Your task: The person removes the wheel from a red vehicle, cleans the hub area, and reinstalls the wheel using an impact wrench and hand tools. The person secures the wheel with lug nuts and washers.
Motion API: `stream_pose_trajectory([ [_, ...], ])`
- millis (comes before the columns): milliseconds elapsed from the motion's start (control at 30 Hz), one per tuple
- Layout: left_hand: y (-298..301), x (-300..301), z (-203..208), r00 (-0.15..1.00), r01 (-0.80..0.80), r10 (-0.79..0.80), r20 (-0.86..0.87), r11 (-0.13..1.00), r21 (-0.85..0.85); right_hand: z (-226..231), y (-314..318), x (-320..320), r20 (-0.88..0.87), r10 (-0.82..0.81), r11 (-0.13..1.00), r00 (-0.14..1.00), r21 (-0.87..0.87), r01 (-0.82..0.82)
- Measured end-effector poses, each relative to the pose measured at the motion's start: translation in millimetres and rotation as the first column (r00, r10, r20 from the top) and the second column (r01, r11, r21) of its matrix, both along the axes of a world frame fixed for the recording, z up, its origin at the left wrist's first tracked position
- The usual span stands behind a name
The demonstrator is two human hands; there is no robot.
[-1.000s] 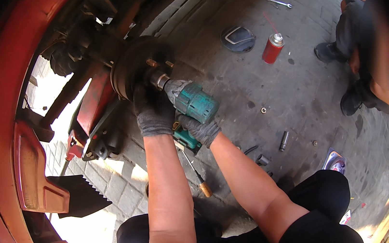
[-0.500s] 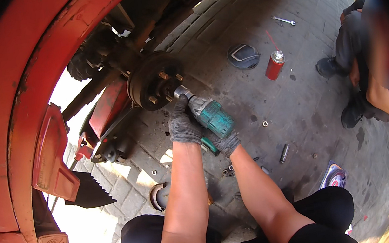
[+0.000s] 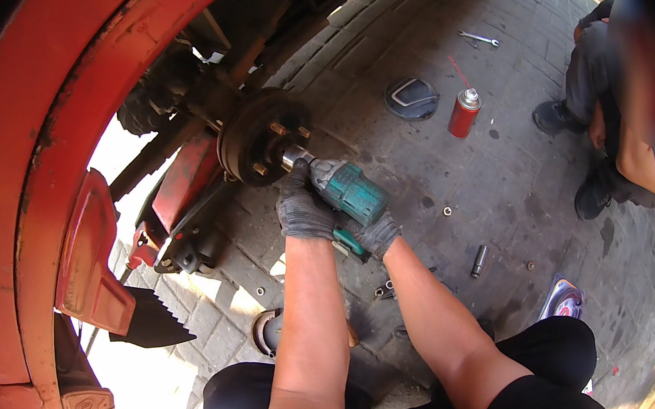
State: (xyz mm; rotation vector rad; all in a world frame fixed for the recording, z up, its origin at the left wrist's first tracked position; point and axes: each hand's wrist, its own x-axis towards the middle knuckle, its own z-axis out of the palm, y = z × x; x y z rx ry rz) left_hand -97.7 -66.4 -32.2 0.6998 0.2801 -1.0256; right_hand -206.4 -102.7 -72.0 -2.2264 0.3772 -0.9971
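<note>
A teal cordless impact wrench (image 3: pixel 354 193) points at the dark brake drum (image 3: pixel 243 145), which has several brass-coloured studs round its hub. The silver socket (image 3: pixel 295 156) on its nose meets the drum face at a lower stud, which it hides. My left hand (image 3: pixel 301 210), in a grey knit glove, steadies the front of the wrench, its thumb close to the socket. Behind and below the body, my right hand (image 3: pixel 376 236), gloved too, is wrapped round the handle. The tool hides most of its fingers.
The red vehicle body (image 3: pixel 4 203) arches over the left. On the paving are a red spray can (image 3: pixel 464 114), a round dark cap (image 3: pixel 411 98), a spanner (image 3: pixel 481 39), a long socket (image 3: pixel 479 260) and a curved metal part (image 3: pixel 265 332). Another person (image 3: pixel 608 88) crouches at right.
The wrench and both hands have shifted slightly left. The socket now sits at a lower position on the drum face, covering a stud visible before.
</note>
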Motion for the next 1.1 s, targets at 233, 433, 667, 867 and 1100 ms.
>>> stream_pose_trajectory([
  [233,5.8,16.5,-5.9,0.991,0.075,-0.063,0.116,0.992,-0.1,-2.9,-3.4,16.8,-0.153,-0.073,0.971,0.986,-0.235,0.036],
  [433,-4.4,22.7,0.1,0.993,0.032,-0.051,0.105,0.985,0.169,-11.0,6.4,14.2,-0.054,-0.042,0.998,0.998,-0.042,0.04],
  [667,6.7,39.4,-4.5,0.959,0.222,-0.162,0.235,0.94,-0.259,-29.4,5.2,38.9,0.094,0.033,0.983,0.995,0.179,-0.05],
  [867,5.5,52.4,-4.7,0.945,0.257,-0.194,0.265,0.939,-0.228,-70.2,8.1,57.5,-0.168,-0.05,0.998,0.985,0.04,0.057],
  [1100,-4.5,38.3,-0.5,0.977,0.131,-0.152,0.151,0.981,0.144,-36.0,3.8,41.0,-0.118,-0.015,0.998,0.993,0.066,0.023],
])
